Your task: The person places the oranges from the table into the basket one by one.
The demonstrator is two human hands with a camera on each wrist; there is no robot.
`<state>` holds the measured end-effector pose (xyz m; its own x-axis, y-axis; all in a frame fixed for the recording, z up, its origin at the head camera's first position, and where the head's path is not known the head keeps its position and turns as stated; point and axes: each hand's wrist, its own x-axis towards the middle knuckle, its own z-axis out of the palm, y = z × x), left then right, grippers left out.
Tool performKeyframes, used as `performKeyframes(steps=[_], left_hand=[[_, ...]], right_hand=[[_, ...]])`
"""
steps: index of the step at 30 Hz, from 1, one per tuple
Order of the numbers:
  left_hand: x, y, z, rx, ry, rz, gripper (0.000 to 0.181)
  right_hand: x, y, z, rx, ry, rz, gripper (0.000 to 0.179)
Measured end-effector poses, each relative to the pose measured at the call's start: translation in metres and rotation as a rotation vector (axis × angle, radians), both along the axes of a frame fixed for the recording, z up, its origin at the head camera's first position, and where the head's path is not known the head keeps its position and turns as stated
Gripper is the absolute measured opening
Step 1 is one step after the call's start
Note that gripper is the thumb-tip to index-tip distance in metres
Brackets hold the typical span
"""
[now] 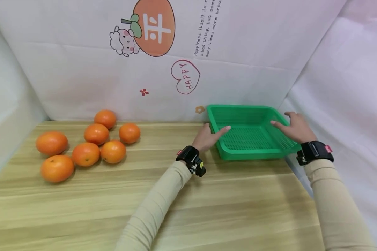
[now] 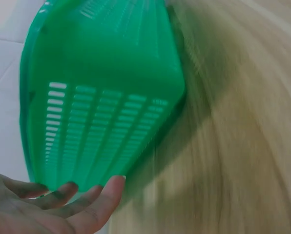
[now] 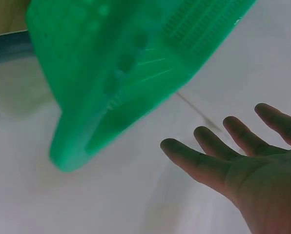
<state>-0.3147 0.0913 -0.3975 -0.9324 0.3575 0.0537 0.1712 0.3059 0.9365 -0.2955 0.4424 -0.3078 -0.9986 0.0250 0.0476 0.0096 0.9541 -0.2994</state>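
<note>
A green plastic basket with perforated walls and floor stands at the right of the wooden table, against the back sheet. At its left end is my left hand, thumb reaching over the rim and the other fingers outside. The left wrist view shows those fingers extended close by the slotted wall; whether they touch is unclear. My right hand is held by the basket's right end, its thumb toward the rim. In the right wrist view its fingers are spread, with a gap between them and the basket.
Several oranges lie grouped on the left of the table. A white printed sheet rises behind, and white cloth hangs on the right. The basket's right end reaches past the table's right edge.
</note>
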Motion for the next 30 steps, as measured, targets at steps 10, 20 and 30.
performKeyframes(steps=[10, 20, 30], left_hand=[[0.0, 0.012, -0.004, 0.037, -0.004, -0.002, 0.076], [0.01, 0.02, -0.003, 0.142, -0.195, 0.085, 0.097], [0.005, 0.026, -0.009, 0.34, -0.109, -0.025, 0.051]], right_hand=[[0.013, 0.035, -0.023, -0.027, -0.016, -0.081, 0.099], [0.018, 0.063, -0.055, -0.18, -0.026, -0.165, 0.097], [0.018, 0.083, -0.083, -0.901, -0.142, -0.297, 0.096]])
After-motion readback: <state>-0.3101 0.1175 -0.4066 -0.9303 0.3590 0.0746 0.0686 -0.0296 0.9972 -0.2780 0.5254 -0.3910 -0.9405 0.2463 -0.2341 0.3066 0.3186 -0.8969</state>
